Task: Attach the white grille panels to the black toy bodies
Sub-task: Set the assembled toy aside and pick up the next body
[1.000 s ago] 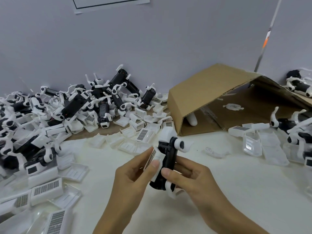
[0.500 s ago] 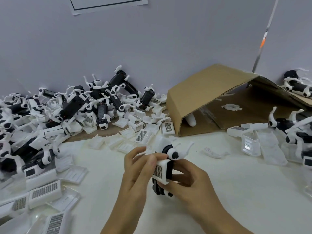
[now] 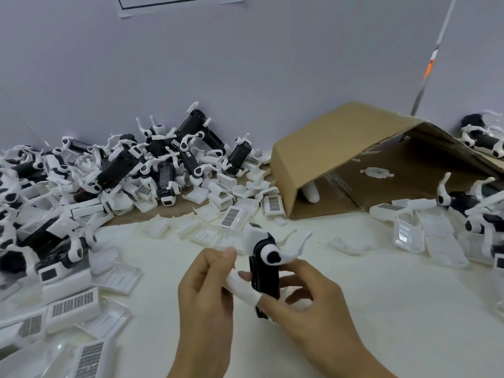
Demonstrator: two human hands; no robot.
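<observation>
Turned since half a second ago, one black toy body (image 3: 265,279) stands upright; both hands (left hand (image 3: 207,290), right hand (image 3: 308,298)) pinch it, one white grille panel (image 3: 241,289) pressed against its side.

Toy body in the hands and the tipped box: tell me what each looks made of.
Toy body: apparently hard moulded plastic, matt black with smooth white parts; crisp edges, faint sheen. Box: brown corrugated cardboard, dull finish; fluted layers show along its cut edge.

Black toy body (image 3: 266,279) with white joints, white grille panels (image 3: 72,305) with grey slotted grids, brown cardboard box (image 3: 335,148), off-white table (image 3: 381,309), lilac-grey wall (image 3: 245,64).
</observation>
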